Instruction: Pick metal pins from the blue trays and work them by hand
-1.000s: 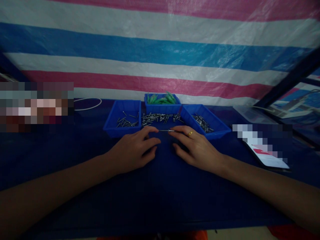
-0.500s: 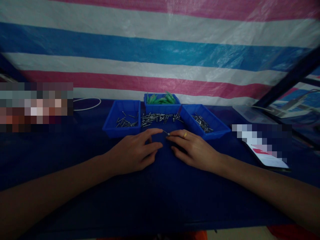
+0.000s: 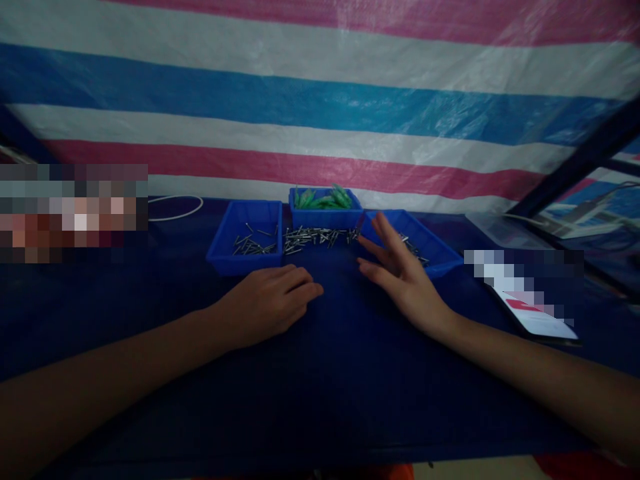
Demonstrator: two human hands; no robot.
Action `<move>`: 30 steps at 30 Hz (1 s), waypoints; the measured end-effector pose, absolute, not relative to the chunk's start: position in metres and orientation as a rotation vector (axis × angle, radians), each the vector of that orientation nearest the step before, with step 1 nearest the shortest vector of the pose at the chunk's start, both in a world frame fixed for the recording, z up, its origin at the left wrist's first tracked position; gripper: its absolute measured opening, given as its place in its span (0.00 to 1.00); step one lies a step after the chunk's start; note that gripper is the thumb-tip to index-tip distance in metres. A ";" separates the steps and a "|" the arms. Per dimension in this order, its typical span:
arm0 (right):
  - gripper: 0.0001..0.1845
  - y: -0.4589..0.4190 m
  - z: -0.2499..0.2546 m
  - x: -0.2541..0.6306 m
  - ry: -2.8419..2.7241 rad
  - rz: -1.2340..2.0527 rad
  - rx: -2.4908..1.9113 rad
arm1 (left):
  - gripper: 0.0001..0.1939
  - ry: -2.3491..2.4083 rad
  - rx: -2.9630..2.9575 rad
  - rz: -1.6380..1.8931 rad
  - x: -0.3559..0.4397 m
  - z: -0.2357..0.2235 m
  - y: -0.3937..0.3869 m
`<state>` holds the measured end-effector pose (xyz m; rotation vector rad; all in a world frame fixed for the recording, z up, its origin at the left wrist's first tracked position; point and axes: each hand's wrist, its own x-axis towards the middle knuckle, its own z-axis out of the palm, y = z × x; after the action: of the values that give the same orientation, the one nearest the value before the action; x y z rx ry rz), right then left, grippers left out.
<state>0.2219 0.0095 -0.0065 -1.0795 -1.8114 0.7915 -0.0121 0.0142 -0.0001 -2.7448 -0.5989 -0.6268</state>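
Observation:
My left hand rests low over the blue tabletop, fingers curled together; whatever they may hold is hidden. Over the near left edge of the right-hand blue bin is my right hand, its fingers stretched and apart, with nothing seen in them. Thin metal pins with heads, much like blind rivets, lie in that bin, partly covered by the hand. A loose pile of the same pins lies on the table between the bins. More of them are in the left-hand blue bin.
Behind the pile stands a third blue bin with green packets in it. A phone with a lit screen lies at the right. A white cable loops at the left, and a striped sheet hangs behind the table.
A pin was between both hands' fingertips earlier and is out of sight now. My right hand has moved away toward the right-hand bin and spread its fingers; my left fingers have curled in.

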 end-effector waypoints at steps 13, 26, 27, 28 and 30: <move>0.29 0.003 -0.009 0.219 -2.570 0.266 -1.216 | 0.10 -0.627 -2.725 -0.656 -0.013 -0.006 0.015; 0.32 0.013 -0.010 0.215 -2.533 0.268 -1.288 | 0.07 -0.670 -2.757 -0.633 -0.011 -0.004 0.011; 0.32 0.013 -0.010 0.215 -2.533 0.272 -1.289 | 0.07 -0.681 -2.774 -0.627 -0.011 -0.005 0.011; 0.32 0.013 -0.010 0.215 -2.533 0.272 -1.293 | 0.06 -0.697 -2.800 -0.625 -0.011 -0.005 0.010; 0.32 0.013 -0.010 0.214 -2.531 0.265 -1.298 | 0.06 -0.743 -2.874 -0.645 -0.011 -0.005 0.009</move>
<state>0.2144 0.0133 -0.0096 -1.2980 -2.5307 0.2647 -0.0108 0.0093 -0.0051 -2.8737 -0.7433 -0.6452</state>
